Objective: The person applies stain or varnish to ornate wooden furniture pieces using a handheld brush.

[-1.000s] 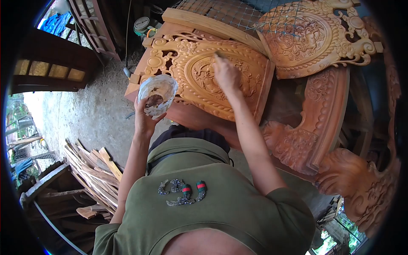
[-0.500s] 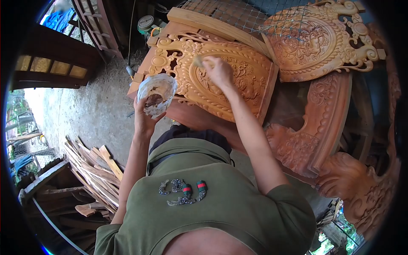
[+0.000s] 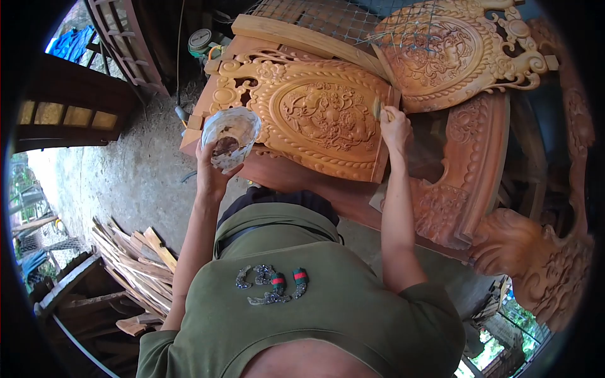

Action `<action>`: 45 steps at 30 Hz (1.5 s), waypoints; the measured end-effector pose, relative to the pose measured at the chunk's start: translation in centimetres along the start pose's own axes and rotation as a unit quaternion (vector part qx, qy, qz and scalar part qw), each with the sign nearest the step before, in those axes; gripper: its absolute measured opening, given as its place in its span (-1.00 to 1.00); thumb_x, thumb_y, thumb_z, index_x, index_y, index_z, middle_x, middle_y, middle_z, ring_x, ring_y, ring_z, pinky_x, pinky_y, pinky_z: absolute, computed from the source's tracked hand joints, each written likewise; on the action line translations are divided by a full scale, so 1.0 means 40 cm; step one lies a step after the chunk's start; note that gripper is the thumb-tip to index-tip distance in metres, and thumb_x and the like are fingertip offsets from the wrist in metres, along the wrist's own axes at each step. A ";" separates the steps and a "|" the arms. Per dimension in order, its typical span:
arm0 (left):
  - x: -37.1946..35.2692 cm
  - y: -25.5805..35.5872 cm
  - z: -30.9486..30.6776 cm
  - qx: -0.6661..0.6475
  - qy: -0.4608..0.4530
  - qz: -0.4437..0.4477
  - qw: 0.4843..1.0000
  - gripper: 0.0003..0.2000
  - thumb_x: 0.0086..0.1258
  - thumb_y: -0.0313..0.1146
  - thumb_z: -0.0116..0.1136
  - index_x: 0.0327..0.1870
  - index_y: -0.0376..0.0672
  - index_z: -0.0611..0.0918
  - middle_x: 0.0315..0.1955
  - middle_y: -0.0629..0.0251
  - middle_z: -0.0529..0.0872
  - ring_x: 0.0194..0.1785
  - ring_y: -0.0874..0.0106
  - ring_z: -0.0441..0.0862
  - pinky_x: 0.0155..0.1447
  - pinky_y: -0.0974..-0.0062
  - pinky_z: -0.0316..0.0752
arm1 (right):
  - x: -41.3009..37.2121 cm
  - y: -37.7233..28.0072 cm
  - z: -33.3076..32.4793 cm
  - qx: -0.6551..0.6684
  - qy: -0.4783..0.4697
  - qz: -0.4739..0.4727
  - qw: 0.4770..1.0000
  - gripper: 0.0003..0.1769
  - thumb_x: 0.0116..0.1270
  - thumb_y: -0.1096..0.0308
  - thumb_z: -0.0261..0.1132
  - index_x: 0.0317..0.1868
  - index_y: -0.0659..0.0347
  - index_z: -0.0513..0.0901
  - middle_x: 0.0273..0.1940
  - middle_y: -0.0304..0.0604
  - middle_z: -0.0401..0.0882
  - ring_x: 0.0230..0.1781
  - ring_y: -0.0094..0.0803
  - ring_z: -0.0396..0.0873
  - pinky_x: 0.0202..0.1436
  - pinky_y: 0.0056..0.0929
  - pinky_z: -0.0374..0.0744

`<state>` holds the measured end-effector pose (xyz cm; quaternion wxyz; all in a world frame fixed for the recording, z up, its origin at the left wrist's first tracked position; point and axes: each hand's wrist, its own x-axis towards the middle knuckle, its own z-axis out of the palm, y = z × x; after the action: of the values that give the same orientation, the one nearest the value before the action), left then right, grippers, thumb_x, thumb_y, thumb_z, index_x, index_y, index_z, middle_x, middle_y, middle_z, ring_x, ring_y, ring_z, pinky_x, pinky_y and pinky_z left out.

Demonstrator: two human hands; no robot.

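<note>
In my left hand [image 3: 213, 169] is a whitish, smeared bowl [image 3: 243, 121], tipped toward me, with some brown stuff at its bottom. My right hand [image 3: 397, 131] pinches a small pale brush [image 3: 377, 108] at the right edge of a carved wooden panel [image 3: 328, 116]. The brush seems to touch the panel's border; exact contact is hard to tell. Lying flat before me, the panel bears an oval of raised figures and a pierced, scrolled left end. My left hand is near that scrolled end, fingers wrapped round the bowl.
A second carved panel [image 3: 441, 53] lies at the upper right, beside green netting [image 3: 315, 16]. Large carved furniture parts [image 3: 469, 170] stand to the right. A pile of wood strips [image 3: 135, 258] lies at lower left. A round-topped container [image 3: 200, 40] sits behind the panel.
My right hand has swept the brush from the left part of the oval to the panel's right edge. My left hand still holds the bowl; the view has shifted slightly.
</note>
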<state>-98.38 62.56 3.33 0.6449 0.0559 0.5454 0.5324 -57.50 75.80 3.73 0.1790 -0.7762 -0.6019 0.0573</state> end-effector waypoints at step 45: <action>-0.022 0.032 0.047 0.098 0.069 0.045 0.992 -0.22 0.37 -0.05 0.18 0.55 0.12 0.07 0.38 0.09 0.33 0.37 0.11 0.40 0.23 -0.16 0.43 | 0.127 -0.048 -0.009 0.090 -0.002 0.035 0.995 -0.74 0.41 0.11 0.28 -0.06 0.01 0.78 -0.25 -0.08 0.79 -0.34 -0.19 0.78 -0.27 -0.23 0.67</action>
<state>-97.59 63.42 5.48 0.5726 0.1065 0.6346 0.5080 -57.78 80.97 5.38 0.2447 -0.7774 -0.5672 0.1189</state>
